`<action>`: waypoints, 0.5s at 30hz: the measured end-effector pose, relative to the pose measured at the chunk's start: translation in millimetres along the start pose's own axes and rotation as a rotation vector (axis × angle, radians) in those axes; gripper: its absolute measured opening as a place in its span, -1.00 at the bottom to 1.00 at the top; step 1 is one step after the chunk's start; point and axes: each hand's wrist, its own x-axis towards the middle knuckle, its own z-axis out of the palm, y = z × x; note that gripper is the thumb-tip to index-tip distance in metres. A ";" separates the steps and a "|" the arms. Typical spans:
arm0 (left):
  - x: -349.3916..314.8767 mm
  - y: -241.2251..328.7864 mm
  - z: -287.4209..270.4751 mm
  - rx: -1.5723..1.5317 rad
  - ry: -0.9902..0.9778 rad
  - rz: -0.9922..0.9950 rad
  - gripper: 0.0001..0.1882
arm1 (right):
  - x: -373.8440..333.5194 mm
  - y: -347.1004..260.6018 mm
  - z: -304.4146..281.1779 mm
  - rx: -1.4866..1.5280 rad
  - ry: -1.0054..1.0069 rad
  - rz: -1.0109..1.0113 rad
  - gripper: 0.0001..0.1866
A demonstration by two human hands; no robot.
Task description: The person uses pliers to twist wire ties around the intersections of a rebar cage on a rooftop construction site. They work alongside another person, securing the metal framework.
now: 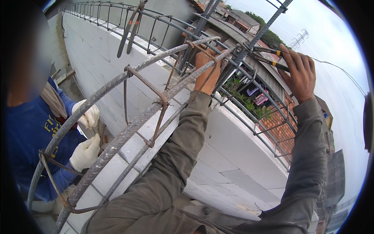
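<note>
My right hand (pixel 300 74) is raised at the upper right, its fingers round the spread black-and-yellow handles of a pair of pincers (pixel 269 50). The pincers' head lies against the upright ribbed rebar (pixel 261 34), where bars meet. My left hand (pixel 206 70) reaches in among the bars at the same corner, behind a sloping rebar (pixel 136 121). Its fingers look curled, partly hidden by steel, and what they hold cannot be made out. Close to it, a rusty stirrup (pixel 203 50) ties the bars together. From behind my right hand a thin wire (pixel 344 72) trails right.
A second pair of pincers (pixel 131 33) hangs on the long rebar cage at the upper left. Beneath the cage runs a white block wall (pixel 233 136). A co-worker in a blue shirt (pixel 27 132) stands at left, white-gloved hands (pixel 86 151) close together. Rooftops lie beyond.
</note>
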 end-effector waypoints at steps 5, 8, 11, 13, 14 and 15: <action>-0.4 -4.1 10.3 -0.089 0.002 -0.038 -0.83 | 3.9 29.3 3.2 0.319 -0.508 0.105 -0.56; 0.8 -3.6 3.3 -0.091 0.030 -0.006 -0.83 | 34.9 28.0 -14.0 0.412 -0.622 0.082 -0.68; 3.4 -2.4 -2.5 -0.045 0.020 -0.003 -0.83 | 29.4 8.3 -1.0 0.432 -0.378 0.149 -0.72; -0.7 -2.6 1.3 -0.064 0.016 -0.007 -0.82 | 8.4 4.2 13.5 0.415 -0.572 0.239 -0.71; -1.5 -1.7 3.4 -0.070 0.016 -0.004 -0.82 | 3.3 -3.5 18.5 0.531 -0.694 0.311 -0.67; -3.6 -0.9 6.1 -0.085 0.014 -0.022 -0.82 | 2.4 -1.1 17.7 0.493 -0.675 0.285 -0.66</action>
